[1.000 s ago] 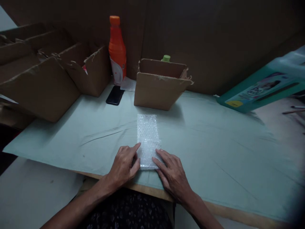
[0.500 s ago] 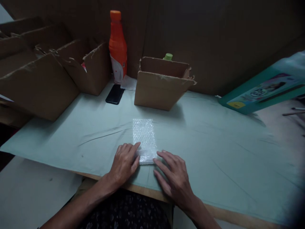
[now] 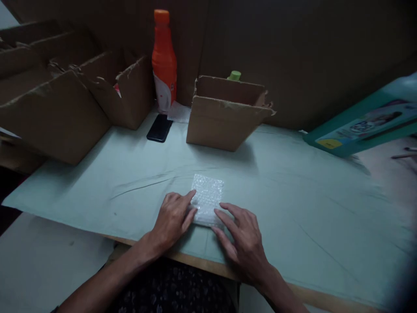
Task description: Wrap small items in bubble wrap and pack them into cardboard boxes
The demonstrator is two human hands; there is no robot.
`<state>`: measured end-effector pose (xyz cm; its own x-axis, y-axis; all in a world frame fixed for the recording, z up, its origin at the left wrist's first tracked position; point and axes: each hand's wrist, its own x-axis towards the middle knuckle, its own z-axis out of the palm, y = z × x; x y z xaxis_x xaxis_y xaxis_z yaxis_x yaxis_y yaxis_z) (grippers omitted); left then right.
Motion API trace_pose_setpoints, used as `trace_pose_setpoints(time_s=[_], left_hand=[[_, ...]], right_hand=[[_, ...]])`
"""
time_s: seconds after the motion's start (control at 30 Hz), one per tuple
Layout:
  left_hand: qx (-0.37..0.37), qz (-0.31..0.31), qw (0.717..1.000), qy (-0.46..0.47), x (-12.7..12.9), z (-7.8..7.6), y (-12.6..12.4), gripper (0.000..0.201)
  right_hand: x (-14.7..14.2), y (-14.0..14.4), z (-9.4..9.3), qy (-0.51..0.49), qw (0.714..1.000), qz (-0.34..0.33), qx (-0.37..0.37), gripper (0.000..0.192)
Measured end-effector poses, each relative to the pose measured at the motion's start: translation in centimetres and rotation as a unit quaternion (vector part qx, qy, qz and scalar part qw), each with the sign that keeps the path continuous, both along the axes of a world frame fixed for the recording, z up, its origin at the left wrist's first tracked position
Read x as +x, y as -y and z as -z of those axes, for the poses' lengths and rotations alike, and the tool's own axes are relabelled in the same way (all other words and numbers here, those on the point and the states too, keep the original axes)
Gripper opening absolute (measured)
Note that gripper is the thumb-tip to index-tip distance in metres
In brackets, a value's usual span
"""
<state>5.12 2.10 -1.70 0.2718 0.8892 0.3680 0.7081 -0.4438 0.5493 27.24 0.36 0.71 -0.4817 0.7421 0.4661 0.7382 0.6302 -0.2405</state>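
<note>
A small piece of clear bubble wrap lies on the pale green cloth near the table's front edge. It looks rolled up from its near end, with a short flat part left at the far end. My left hand presses its left side with the fingertips. On the right side rests my right hand, fingers spread over the near corner. Both hands touch the roll from above; whatever is inside it is hidden.
An open cardboard box with a green cap behind it stands beyond the wrap. An orange bottle, a black phone and larger cardboard boxes are at the back left. A teal box lies at the right.
The flat strip of bubble wrap has grown much shorter as both hands rolled its near end away from me. The hands moved forward a little with it.
</note>
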Motion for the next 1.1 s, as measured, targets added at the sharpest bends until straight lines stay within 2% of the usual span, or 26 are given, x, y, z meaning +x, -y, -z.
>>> trace_pose_setpoints(time_s=[0.13, 0.27, 0.33, 0.47, 0.57, 0.7, 0.77, 0.87, 0.93, 1.0, 1.1], left_hand=[[0.000, -0.008, 1.000, -0.019, 0.4, -0.2, -1.1, 0.040], [-0.006, 0.057, 0.998, 0.030, -0.3, -1.0, 0.4, 0.053], [-0.011, 0.064, 0.997, 0.035, -0.5, -1.2, 0.9, 0.056], [-0.007, 0.003, 1.000, 0.006, -0.3, -0.9, 0.2, 0.049], [-0.038, -0.031, 0.999, 0.003, -0.2, -0.3, -0.4, 0.047], [-0.067, -0.034, 0.997, 0.018, -0.5, 0.5, 0.2, 0.052], [-0.083, -0.023, 0.996, 0.035, -0.8, 0.7, 0.5, 0.055], [-0.134, -0.003, 0.988, 0.075, -1.3, 0.4, 0.4, 0.062], [-0.196, 0.004, 0.973, 0.123, -1.4, -0.2, -0.2, 0.069], [-0.278, 0.012, 0.940, 0.196, -1.0, -1.1, -1.0, 0.081], [-0.399, 0.059, 0.851, 0.337, 0.6, -2.2, -1.7, 0.093]], right_hand=[[-0.7, -0.6, 0.2, 0.069, 0.997, -0.019, -0.020, 0.023], [-0.8, -0.7, -0.1, -0.001, 0.994, -0.037, -0.100, 0.024], [-0.5, -0.8, -0.1, -0.027, 0.987, -0.037, -0.155, 0.026], [-0.1, -2.8, 0.8, 0.004, 0.988, 0.047, -0.148, 0.031], [0.1, -4.8, 1.9, 0.040, 0.983, 0.096, -0.149, 0.038], [0.2, -5.3, 2.0, 0.018, 0.978, 0.048, -0.203, 0.023], [0.3, -4.6, 1.3, -0.022, 0.972, 0.019, -0.233, 0.014], [0.4, -3.5, 0.3, -0.084, 0.949, 0.004, -0.304, 0.011], [0.4, -2.9, 0.0, -0.140, 0.928, 0.016, -0.346, 0.019], [0.3, -2.6, 0.0, -0.231, 0.902, 0.049, -0.360, 0.035], [0.3, -2.4, 0.3, -0.365, 0.839, 0.101, -0.391, 0.052]])
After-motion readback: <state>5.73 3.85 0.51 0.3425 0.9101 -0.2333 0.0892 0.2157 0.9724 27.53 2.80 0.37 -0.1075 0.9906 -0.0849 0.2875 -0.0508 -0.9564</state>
